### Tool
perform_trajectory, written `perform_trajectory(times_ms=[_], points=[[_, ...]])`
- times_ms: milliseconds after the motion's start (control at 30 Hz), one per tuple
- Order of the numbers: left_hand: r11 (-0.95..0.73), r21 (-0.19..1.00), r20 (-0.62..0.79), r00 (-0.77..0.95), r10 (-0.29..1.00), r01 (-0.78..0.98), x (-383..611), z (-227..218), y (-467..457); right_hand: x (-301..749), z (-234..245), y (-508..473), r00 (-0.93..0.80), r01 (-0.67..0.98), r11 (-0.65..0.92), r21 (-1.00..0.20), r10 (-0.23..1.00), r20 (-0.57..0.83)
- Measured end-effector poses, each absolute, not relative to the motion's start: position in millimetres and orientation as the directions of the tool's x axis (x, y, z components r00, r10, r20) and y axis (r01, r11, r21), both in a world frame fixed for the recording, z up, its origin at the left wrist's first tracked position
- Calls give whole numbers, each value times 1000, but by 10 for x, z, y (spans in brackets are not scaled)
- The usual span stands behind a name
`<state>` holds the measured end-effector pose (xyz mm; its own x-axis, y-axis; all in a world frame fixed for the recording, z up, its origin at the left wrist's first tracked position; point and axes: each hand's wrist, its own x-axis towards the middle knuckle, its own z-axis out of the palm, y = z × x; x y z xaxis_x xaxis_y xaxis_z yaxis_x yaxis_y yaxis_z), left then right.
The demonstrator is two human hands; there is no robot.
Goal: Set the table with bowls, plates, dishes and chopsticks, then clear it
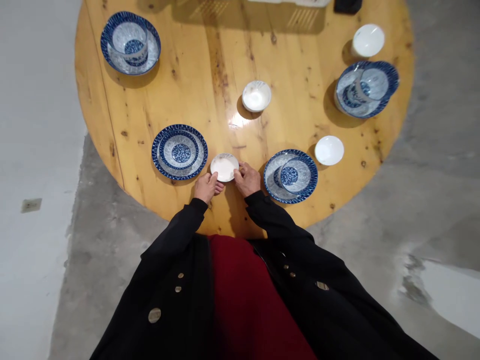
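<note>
White dish (224,168), blue-patterned plate (155,152)

I can read no text, label, brand, number or sign here. The blue marks on the inner bowl (375,84), resting in the blue-rimmed dish (392,79) at far right, are too blurred to make out — pattern or lettering, I cannot tell — and the faint grey print on the small white dish (224,169) before me is equally illegible.

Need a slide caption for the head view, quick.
Left hand and right hand hold a small white dish beside a blue-rimmed plate at a round wooden table.
</note>
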<state>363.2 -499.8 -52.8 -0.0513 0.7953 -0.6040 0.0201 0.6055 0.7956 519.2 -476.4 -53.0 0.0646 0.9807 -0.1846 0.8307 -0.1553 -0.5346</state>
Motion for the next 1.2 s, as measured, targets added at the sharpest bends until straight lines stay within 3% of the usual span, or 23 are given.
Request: perform_trajectory(times_ms=[467, 733, 1200], points=[[594, 803, -596, -46, 802, -40, 3613, -475, -4974, 5149, -550, -4745, 60, 783, -171, -598, 978, -201], [578, 816, -579, -26, 815, -14, 3594, -493, -4968, 5158, -449, -4897, 98, 643, -272, -716, 956, -276], [604, 796, -604, -15, 797, 29, 3437, -431, -5200, 5158, -549, -5286, 169, 416, -412, -810, 911, -376]])
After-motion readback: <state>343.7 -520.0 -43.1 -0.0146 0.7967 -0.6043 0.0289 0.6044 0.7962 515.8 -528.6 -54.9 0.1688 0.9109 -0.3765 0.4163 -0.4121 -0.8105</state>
